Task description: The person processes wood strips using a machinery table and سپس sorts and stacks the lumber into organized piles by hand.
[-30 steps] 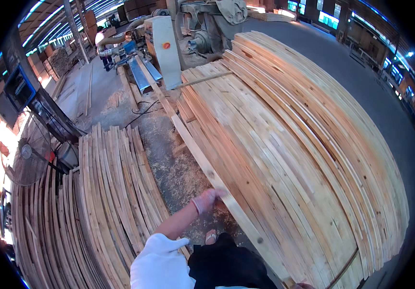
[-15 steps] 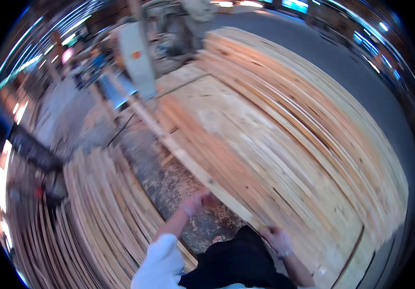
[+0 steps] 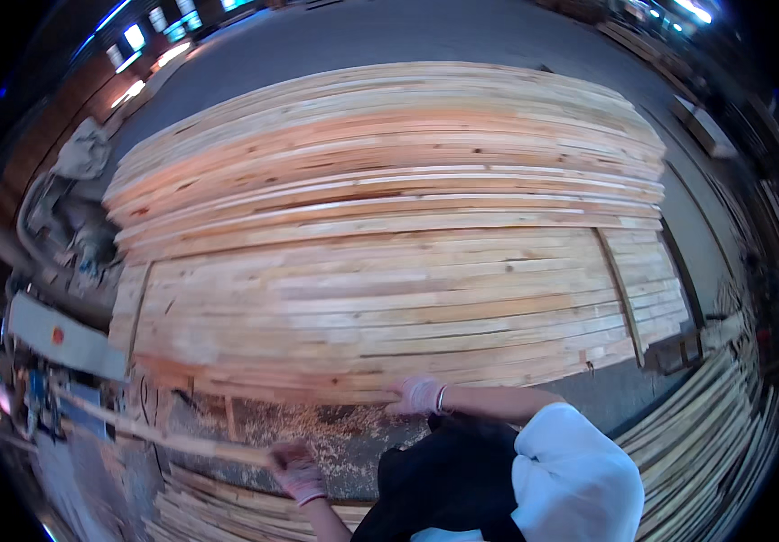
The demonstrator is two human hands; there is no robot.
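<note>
Both hands wear thin pale work gloves. My left hand point(image 3: 297, 470) is closed around the near end of a long narrow wooden board point(image 3: 195, 443), which stretches left toward a machine. My right hand point(image 3: 418, 396) is at the front edge of a large stack of boards point(image 3: 443, 312), its fingers closed on the edge of a reddish wooden board point(image 3: 308, 387). Motion blur softens the fingertips of both hands.
A white machine cabinet point(image 3: 64, 336) with an orange-red mark stands at the left, with grey machinery point(image 3: 82, 235) behind it. Wood shavings point(image 3: 317, 425) cover the floor between the stack and me. More thin strips point(image 3: 696, 452) lie at the lower right.
My view has swung right, so the stack now lies crosswise ahead. My left hand is now at the board's near end, where my right hand was; my right hand has moved to the stack's edge.
</note>
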